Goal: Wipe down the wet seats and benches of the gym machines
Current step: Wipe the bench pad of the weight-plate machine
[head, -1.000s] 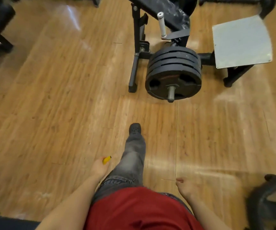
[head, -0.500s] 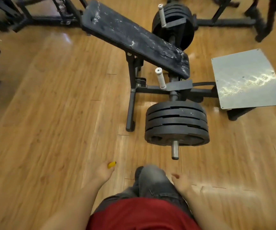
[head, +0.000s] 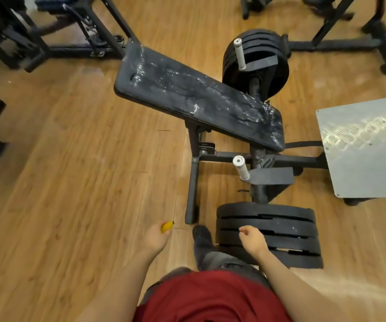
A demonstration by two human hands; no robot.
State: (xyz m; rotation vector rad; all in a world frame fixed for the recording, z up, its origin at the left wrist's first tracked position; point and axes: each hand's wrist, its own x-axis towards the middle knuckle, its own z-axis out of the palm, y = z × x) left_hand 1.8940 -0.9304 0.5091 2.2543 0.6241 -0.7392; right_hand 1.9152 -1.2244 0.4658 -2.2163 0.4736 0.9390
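Observation:
A long black padded bench (head: 196, 98) slants across the middle of the head view, its surface streaked with shiny wet patches. My left hand (head: 155, 238) hangs low at the bottom centre-left and grips a small yellow thing (head: 167, 226), of which only the tip shows. My right hand (head: 252, 239) hangs in front of the near stack of weight plates, fingers loosely curled and holding nothing. Both hands are well short of the bench.
A stack of black weight plates (head: 268, 231) sits just ahead of my foot (head: 201, 234), and a second stack (head: 257, 63) lies behind the bench. A grey metal footplate (head: 364, 154) is at the right. White-gripped handles (head: 240, 169) stick up. Black machine frames (head: 48, 38) stand at the back.
The view has swung up and closer, so the whole wet bench now shows. Both hands have come forward, still hanging low, the left one still holding the yellow thing.

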